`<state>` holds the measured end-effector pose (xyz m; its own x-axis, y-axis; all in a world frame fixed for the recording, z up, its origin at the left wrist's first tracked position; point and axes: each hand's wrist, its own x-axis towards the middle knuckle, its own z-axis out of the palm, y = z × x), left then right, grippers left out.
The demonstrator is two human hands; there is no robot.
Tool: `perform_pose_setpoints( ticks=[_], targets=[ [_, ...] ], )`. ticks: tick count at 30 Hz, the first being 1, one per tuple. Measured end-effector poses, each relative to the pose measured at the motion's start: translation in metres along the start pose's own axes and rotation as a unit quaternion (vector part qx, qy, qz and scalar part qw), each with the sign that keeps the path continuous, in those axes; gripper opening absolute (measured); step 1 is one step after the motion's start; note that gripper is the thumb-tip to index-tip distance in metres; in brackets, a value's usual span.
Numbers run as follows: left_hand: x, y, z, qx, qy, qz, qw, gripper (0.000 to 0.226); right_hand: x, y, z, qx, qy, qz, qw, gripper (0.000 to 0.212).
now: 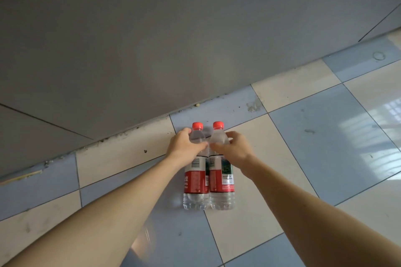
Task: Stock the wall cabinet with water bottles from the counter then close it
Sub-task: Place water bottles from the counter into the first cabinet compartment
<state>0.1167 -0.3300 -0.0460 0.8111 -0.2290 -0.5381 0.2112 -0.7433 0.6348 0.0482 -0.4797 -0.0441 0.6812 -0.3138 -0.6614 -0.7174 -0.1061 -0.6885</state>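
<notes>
Two clear bottles stand touching on the tiled bench near the grey wall, each with a red cap, a red-and-white label and water inside; the print is too small to read. The left hand curls its fingers around the left bottle; the right hand likewise grips the right bottle

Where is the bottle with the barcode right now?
In the head view, the barcode bottle stands low in the middle on the tiled surface, gripped by the left hand, touching the other bottle on its right.
</notes>
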Motion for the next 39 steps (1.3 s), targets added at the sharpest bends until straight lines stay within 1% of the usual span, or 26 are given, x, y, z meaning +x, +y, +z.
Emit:
perform_pose_setpoints(
  ticks=[2, 4, 6, 9, 11, 13, 16, 18, 21, 23, 26, 28, 30, 32, 34, 36, 39],
  targets=[
    [-0.004, 0.002, -0.004, -0.025, 0.009, 0.015, 1.0, 0.067, -0.006, -0.001, -0.002, 0.023, 0.017, -0.015, 0.999, 0.063],
    [-0.011, 0.008, -0.014, -0.051, 0.025, 0.058, 0.997, 0.066, -0.015, -0.006, -0.006, 0.028, 0.053, -0.05, 0.997, 0.065],
    [-0.019, 0.016, -0.027, -0.066, 0.047, 0.111, 0.991, 0.061, -0.024, -0.015, -0.013, 0.026, 0.084, -0.104, 0.991, 0.065],
    [-0.034, 0.026, -0.05, -0.087, 0.064, 0.192, 0.975, 0.049, -0.039, -0.028, -0.023, 0.029, 0.105, -0.195, 0.975, 0.064],
    [-0.042, 0.029, -0.06, -0.08, 0.066, 0.246, 0.964, 0.05, -0.047, -0.034, -0.025, 0.033, 0.103, -0.235, 0.966, 0.063],
    [-0.05, 0.028, -0.063, -0.051, 0.08, 0.3, 0.949, 0.052, -0.055, -0.036, -0.022, 0.028, 0.097, -0.272, 0.957, 0.062],
    [-0.058, 0.015, -0.063, -0.024, 0.108, 0.337, 0.935, 0.056, -0.063, -0.024, -0.014, -0.013, 0.11, -0.337, 0.935, 0.058],
    [-0.061, 0.007, -0.063, -0.024, 0.113, 0.342, 0.932, 0.056, -0.066, -0.013, -0.01, -0.013, 0.132, -0.358, 0.924, 0.06],
    [-0.059, 0.002, -0.063, -0.028, 0.107, 0.341, 0.933, 0.059, -0.063, -0.006, -0.011, 0.02, 0.158, -0.337, 0.928, 0.066],
    [-0.057, 0.002, -0.061, -0.039, 0.106, 0.337, 0.935, 0.061, -0.059, -0.008, -0.013, 0.031, 0.156, -0.318, 0.935, 0.069],
    [-0.055, -0.002, -0.055, -0.051, 0.103, 0.33, 0.937, 0.062, -0.055, -0.008, -0.009, 0.026, 0.14, -0.324, 0.935, 0.069],
    [-0.051, -0.009, -0.05, -0.05, 0.097, 0.307, 0.946, 0.064, -0.051, -0.003, -0.005, 0.02, 0.14, -0.314, 0.939, 0.07],
    [-0.047, -0.016, -0.042, -0.064, 0.085, 0.263, 0.959, 0.067, -0.047, 0.004, -0.001, 0.03, 0.138, -0.273, 0.952, 0.067],
    [-0.041, -0.022, -0.031, -0.095, 0.071, 0.214, 0.97, 0.065, -0.041, 0.013, 0.006, 0.074, 0.122, -0.226, 0.964, 0.063],
    [-0.034, -0.025, -0.021, -0.119, 0.061, 0.182, 0.974, 0.06, -0.034, 0.02, 0.012, 0.1, 0.109, -0.198, 0.969, 0.057],
    [-0.029, -0.026, -0.012, -0.138, 0.06, 0.163, 0.975, 0.059, -0.027, 0.023, 0.016, 0.098, 0.107, -0.19, 0.971, 0.051],
    [-0.027, -0.024, -0.006, -0.161, 0.073, 0.141, 0.974, 0.054, -0.025, 0.021, 0.019, 0.1, 0.124, -0.196, 0.968, 0.055]
  ],
)
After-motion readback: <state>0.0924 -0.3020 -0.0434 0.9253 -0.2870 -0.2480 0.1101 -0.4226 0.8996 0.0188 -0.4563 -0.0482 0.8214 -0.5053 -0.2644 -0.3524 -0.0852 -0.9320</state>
